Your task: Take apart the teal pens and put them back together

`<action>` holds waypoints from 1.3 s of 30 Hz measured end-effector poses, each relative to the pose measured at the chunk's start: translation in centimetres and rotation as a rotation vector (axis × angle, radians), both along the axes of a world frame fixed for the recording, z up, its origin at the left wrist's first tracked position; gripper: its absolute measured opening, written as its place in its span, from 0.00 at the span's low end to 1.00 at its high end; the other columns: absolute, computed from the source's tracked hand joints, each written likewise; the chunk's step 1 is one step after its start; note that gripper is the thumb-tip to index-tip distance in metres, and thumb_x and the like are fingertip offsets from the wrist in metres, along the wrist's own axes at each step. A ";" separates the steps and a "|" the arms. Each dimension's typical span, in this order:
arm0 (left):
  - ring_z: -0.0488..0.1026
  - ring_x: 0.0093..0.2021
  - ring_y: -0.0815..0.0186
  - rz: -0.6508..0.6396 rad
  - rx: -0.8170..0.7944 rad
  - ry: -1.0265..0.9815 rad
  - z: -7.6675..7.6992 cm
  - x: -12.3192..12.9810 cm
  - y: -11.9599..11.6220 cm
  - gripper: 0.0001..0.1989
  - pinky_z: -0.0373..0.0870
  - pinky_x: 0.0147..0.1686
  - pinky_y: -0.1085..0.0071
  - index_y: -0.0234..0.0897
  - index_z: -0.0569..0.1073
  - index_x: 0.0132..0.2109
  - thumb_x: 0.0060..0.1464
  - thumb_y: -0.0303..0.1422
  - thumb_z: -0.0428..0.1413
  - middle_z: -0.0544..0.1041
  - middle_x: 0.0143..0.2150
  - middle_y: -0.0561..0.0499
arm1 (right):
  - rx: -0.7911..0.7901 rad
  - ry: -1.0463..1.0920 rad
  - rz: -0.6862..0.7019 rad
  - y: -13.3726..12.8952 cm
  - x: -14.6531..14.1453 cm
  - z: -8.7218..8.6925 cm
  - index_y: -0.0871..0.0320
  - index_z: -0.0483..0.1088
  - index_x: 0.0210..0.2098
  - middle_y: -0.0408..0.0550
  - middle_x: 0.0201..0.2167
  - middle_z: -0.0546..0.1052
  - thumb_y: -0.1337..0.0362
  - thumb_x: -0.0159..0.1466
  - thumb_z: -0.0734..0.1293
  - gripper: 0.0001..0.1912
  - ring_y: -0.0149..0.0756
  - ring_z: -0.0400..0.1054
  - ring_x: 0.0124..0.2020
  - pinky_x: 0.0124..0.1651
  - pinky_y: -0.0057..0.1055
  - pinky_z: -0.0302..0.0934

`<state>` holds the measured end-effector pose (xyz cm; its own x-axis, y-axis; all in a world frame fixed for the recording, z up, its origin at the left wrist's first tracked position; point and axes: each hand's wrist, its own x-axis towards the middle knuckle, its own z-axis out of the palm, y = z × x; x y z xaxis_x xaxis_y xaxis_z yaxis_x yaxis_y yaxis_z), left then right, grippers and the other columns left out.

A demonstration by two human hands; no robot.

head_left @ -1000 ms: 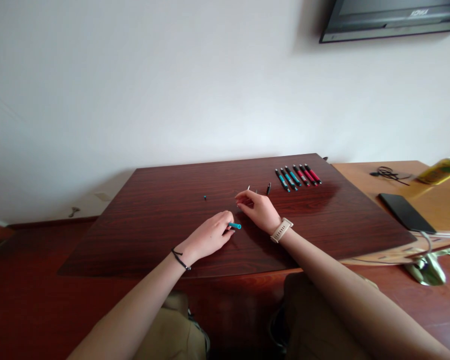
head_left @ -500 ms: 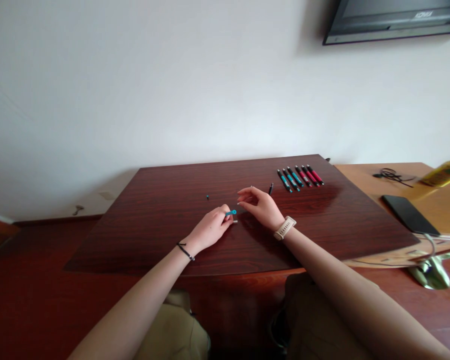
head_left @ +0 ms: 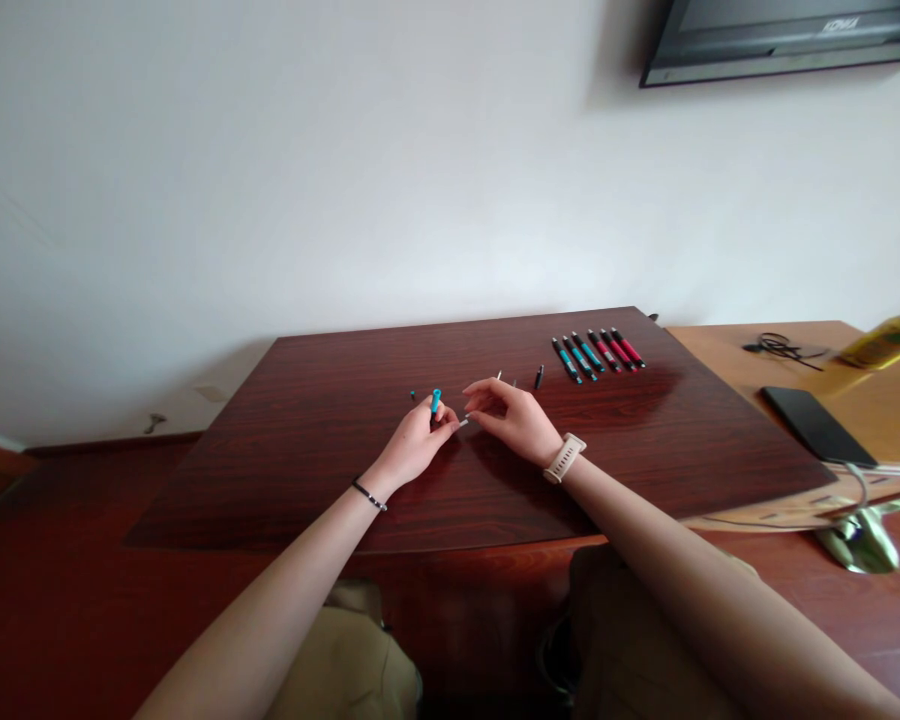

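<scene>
My left hand (head_left: 411,442) is closed round a blue pen barrel (head_left: 436,400), which points up and away from me. A thin whitish piece (head_left: 463,423) sticks out from its thumb side. My right hand (head_left: 516,420) is just to the right, thumb and fingers close together near the tip of that piece; whether they grip it is too small to tell. Behind the left hand a tiny blue and black part (head_left: 412,395) lies on the dark table (head_left: 330,385). A short black pen part (head_left: 539,377) and a slim light piece (head_left: 499,375) lie beyond the right hand.
Several blue pens (head_left: 579,357) and red pens (head_left: 616,348) lie in a row at the back right. A lighter table (head_left: 727,350) on the right bears a black phone (head_left: 817,425), a black cable (head_left: 784,347) and a yellow can (head_left: 886,342).
The blue barrel in my left hand has swung from pointing right to pointing upward. My left hand has shifted slightly left and up, and the fingers of my right hand are nearer the whitish piece.
</scene>
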<state>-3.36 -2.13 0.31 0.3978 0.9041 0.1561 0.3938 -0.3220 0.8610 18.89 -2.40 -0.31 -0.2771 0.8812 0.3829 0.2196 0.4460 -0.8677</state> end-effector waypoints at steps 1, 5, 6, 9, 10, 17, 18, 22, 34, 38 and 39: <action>0.71 0.39 0.65 0.008 0.000 0.010 0.0 0.0 0.1 0.16 0.68 0.47 0.66 0.43 0.54 0.36 0.64 0.38 0.56 0.77 0.39 0.52 | 0.003 -0.006 0.004 0.0 0.0 0.0 0.53 0.75 0.53 0.45 0.42 0.84 0.67 0.66 0.70 0.16 0.37 0.80 0.44 0.52 0.36 0.74; 0.71 0.40 0.65 0.032 -0.005 0.020 -0.1 0.0 0.2 0.17 0.68 0.47 0.66 0.43 0.54 0.36 0.64 0.38 0.56 0.78 0.39 0.52 | 0.008 -0.023 0.010 0.0 0.0 0.0 0.53 0.75 0.53 0.45 0.43 0.84 0.68 0.66 0.69 0.16 0.37 0.81 0.44 0.52 0.35 0.74; 0.71 0.40 0.65 0.035 -0.007 0.017 -0.1 0.0 0.2 0.17 0.68 0.47 0.66 0.43 0.54 0.36 0.64 0.38 0.56 0.78 0.39 0.53 | 0.010 -0.026 0.010 0.0 0.0 -0.1 0.53 0.75 0.53 0.45 0.43 0.84 0.68 0.66 0.69 0.16 0.36 0.80 0.44 0.52 0.35 0.74; 0.71 0.40 0.65 0.039 -0.010 0.002 -0.1 0.0 0.1 0.17 0.68 0.47 0.66 0.42 0.54 0.35 0.64 0.38 0.57 0.78 0.39 0.53 | 0.023 -0.032 0.011 0.0 0.0 0.0 0.53 0.75 0.53 0.45 0.42 0.84 0.68 0.66 0.69 0.16 0.36 0.80 0.44 0.52 0.35 0.74; 0.71 0.40 0.65 0.039 -0.010 -0.004 -0.1 0.0 0.1 0.17 0.68 0.47 0.66 0.42 0.55 0.35 0.64 0.38 0.57 0.78 0.39 0.53 | 0.027 -0.033 0.012 0.0 0.0 0.0 0.53 0.75 0.53 0.45 0.42 0.84 0.68 0.66 0.68 0.16 0.36 0.80 0.44 0.52 0.35 0.73; 0.71 0.40 0.65 0.058 -0.021 -0.022 0.1 0.0 0.1 0.17 0.68 0.47 0.66 0.42 0.55 0.35 0.64 0.38 0.57 0.78 0.39 0.53 | 0.030 -0.040 0.002 -0.1 0.0 0.1 0.53 0.75 0.53 0.45 0.42 0.84 0.68 0.66 0.68 0.16 0.36 0.80 0.43 0.51 0.34 0.74; 0.71 0.40 0.65 0.057 -0.023 -0.022 0.1 0.0 0.1 0.17 0.68 0.47 0.66 0.42 0.55 0.35 0.64 0.38 0.57 0.78 0.39 0.53 | 0.031 -0.040 0.003 -0.1 0.0 0.1 0.53 0.75 0.53 0.45 0.42 0.84 0.68 0.66 0.68 0.16 0.36 0.80 0.43 0.51 0.34 0.74; 0.71 0.40 0.65 0.044 -0.016 -0.029 -0.1 0.1 0.2 0.17 0.67 0.47 0.66 0.42 0.55 0.35 0.64 0.38 0.58 0.78 0.38 0.53 | 0.033 -0.028 0.020 0.0 -0.1 -0.1 0.53 0.75 0.53 0.45 0.42 0.85 0.68 0.66 0.69 0.15 0.36 0.81 0.44 0.53 0.35 0.74; 0.73 0.38 0.64 0.074 -0.044 -0.075 -0.9 0.5 0.4 0.19 0.69 0.46 0.66 0.43 0.55 0.37 0.63 0.42 0.59 0.77 0.38 0.52 | 0.050 0.010 -0.010 -0.2 -0.3 0.0 0.52 0.75 0.53 0.45 0.43 0.84 0.65 0.67 0.70 0.15 0.37 0.80 0.45 0.52 0.35 0.74; 0.73 0.34 0.62 0.162 0.116 0.150 -0.6 0.3 -0.1 0.14 0.67 0.42 0.66 0.43 0.59 0.37 0.67 0.41 0.56 0.74 0.34 0.53 | 0.038 0.106 -0.075 0.0 -0.3 0.2 0.52 0.74 0.55 0.48 0.44 0.83 0.61 0.68 0.71 0.16 0.39 0.80 0.45 0.54 0.38 0.74; 0.73 0.33 0.61 0.187 0.159 0.215 -0.6 0.3 -0.2 0.13 0.67 0.40 0.66 0.43 0.60 0.38 0.68 0.40 0.55 0.73 0.33 0.53 | 0.036 0.142 -0.081 0.1 -0.3 0.3 0.52 0.74 0.55 0.48 0.45 0.83 0.59 0.69 0.72 0.16 0.39 0.80 0.46 0.55 0.38 0.75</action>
